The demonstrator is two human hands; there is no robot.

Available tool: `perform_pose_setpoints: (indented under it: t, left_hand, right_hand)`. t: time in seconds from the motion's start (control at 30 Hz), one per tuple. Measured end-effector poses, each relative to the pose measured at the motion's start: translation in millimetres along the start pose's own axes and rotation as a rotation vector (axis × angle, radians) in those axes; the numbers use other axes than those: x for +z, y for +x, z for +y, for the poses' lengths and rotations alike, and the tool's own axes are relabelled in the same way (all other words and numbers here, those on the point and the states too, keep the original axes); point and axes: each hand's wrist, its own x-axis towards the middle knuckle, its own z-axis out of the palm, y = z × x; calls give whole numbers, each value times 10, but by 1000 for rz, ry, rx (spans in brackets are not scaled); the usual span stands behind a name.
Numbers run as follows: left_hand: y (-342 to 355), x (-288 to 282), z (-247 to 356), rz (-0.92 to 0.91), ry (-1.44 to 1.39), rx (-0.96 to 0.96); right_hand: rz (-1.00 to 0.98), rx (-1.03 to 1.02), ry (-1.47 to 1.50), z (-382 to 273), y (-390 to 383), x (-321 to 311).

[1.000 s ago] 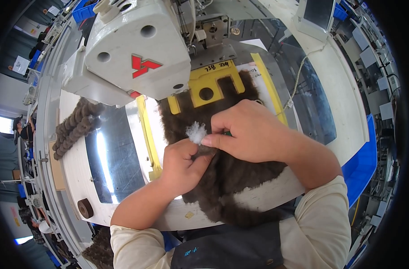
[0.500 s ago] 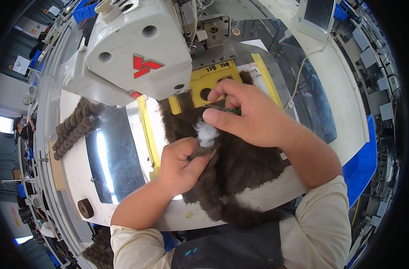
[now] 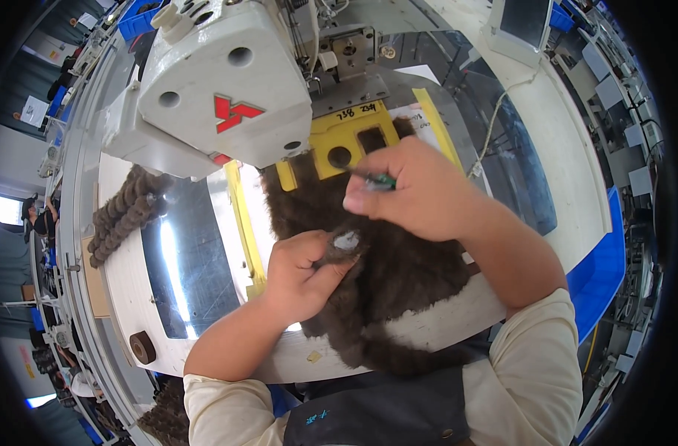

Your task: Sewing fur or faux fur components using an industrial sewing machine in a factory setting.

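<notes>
My left hand (image 3: 302, 273) is closed on a small brown plush piece (image 3: 348, 254), pinched between thumb and fingers. White stuffing (image 3: 346, 240) shows in its opening, facing up. Just above and to the right, my right hand (image 3: 420, 189) is closed round a thin dark tool with a green grip (image 3: 383, 181). The tool's tip points left, apart from the plush piece; its exact kind is hard to make out. Under both hands lies a larger brown plush fabric (image 3: 420, 271), partly beneath a yellow clamp plate (image 3: 320, 141).
A white sewing machine head (image 3: 227, 97) stands at the far left of my hands. Yellow strips (image 3: 242, 223) flank the fabric. Brown plush rolls (image 3: 127, 212) lie on the left, near a brown spool (image 3: 141, 347). A blue bin (image 3: 599, 267) is at the right edge.
The white stuffing that puffed out above the plush piece now sits down inside its opening. My right hand has drawn slightly up and back with the tool; my left hand stays put.
</notes>
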Motion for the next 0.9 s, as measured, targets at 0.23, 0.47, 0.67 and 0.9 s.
perform_pose_setpoints:
  t: [0.23, 0.47, 0.67, 0.9]
  left_hand:
    - [55, 49, 27, 193, -217, -151]
    - [85, 15, 76, 233, -520, -294]
    - [86, 24, 60, 214, -589, -275]
    - [86, 25, 35, 219, -603, -251]
  right_hand:
    - [462, 176, 14, 383, -8, -813]
    - [833, 493, -763, 1435, -508, -2200]
    - [1299, 732, -824, 1739, -1228, -3061]
    - [1134, 776, -654, 1932, -1515, -2918]
